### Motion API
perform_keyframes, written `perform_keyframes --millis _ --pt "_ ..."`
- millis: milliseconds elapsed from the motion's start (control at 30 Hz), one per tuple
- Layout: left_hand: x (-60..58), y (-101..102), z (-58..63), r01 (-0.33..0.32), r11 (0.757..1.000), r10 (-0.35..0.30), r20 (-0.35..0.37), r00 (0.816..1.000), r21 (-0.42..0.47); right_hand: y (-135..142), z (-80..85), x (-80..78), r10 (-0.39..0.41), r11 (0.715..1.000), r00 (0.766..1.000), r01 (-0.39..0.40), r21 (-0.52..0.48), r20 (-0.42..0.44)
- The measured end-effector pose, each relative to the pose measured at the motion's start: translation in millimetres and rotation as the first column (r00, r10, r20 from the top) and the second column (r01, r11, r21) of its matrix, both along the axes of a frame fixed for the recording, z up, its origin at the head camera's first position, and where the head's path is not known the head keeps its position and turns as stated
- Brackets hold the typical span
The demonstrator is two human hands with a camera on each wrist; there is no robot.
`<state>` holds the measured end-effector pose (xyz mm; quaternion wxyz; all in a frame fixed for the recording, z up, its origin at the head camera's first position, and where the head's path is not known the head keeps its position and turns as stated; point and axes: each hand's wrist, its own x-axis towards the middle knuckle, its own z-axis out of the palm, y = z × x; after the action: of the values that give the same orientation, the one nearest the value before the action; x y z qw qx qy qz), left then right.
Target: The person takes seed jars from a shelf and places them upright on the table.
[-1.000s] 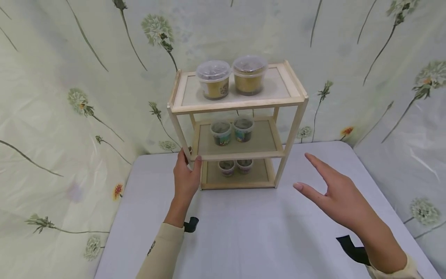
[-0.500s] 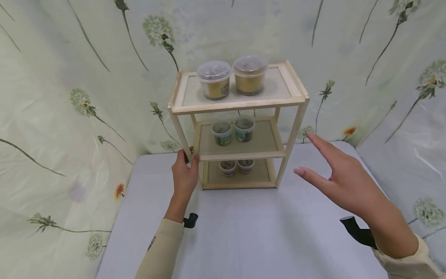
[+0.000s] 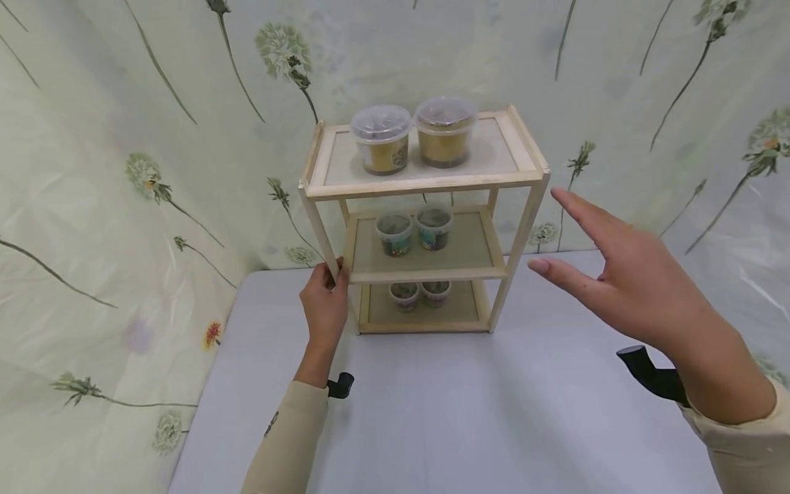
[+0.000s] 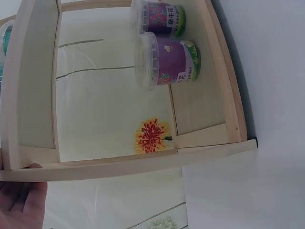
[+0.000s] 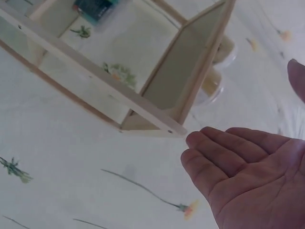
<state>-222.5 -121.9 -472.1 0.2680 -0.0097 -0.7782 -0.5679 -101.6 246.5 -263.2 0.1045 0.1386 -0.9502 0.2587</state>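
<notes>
A three-tier wooden shelf [image 3: 426, 186] stands upright on the table. My left hand [image 3: 324, 309] grips its left front post at the middle tier, thumb at the front and some fingers hidden behind the wood. Beyond the right post, my right hand [image 3: 648, 288] is held in the air, fingers straight and thumb spread. In the right wrist view its fingertips [image 5: 193, 138] come close to the shelf's upper corner. Two lidded tubs with yellow contents, a left tub [image 3: 384, 156] and a right tub [image 3: 443, 147], sit on top. Teal-labelled cups [image 3: 395, 241] occupy the middle tier, purple-labelled cups [image 4: 174, 59] the bottom.
A white cloth covers the table [image 3: 420, 412] in front of the shelf. Flower-printed sheeting [image 3: 154, 274] hangs behind it and along both sides. Each wrist wears a black mount, with the left mount [image 3: 341, 385] and the right mount [image 3: 651, 374] jutting inward.
My right hand has risen and moved slightly right, from beside the lower tiers toward the top tier's height. The left hand keeps its hold; shelf and tubs stay in place.
</notes>
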Motion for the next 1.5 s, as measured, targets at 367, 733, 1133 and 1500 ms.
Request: perform_keyframes --millis 367,733,1133,1500 --pt "2.7 -1.2 -0.3 0.010 0.998 -0.012 0.038 0.999 0.058 -10.5 26.9 -31.6 -0.020 0.995 0.998 0.014 -0.096 -0.062" --pt "1.7 -3.6 4.7 0.063 0.997 -0.065 0.041 0.997 0.040 -21.6 31.8 -69.4 0.034 0.989 0.992 -0.050 -0.142 -0.118" --pt "-5.5 -1.5 8.6 0.060 0.998 -0.061 0.037 0.997 0.007 -40.4 42.1 -95.9 0.094 0.982 0.989 -0.110 -0.150 -0.112" --pt "2.2 -1.6 4.9 0.018 1.000 -0.017 0.064 0.998 -0.006 -53.2 41.1 -113.3 0.091 0.981 0.995 -0.096 -0.167 -0.037"
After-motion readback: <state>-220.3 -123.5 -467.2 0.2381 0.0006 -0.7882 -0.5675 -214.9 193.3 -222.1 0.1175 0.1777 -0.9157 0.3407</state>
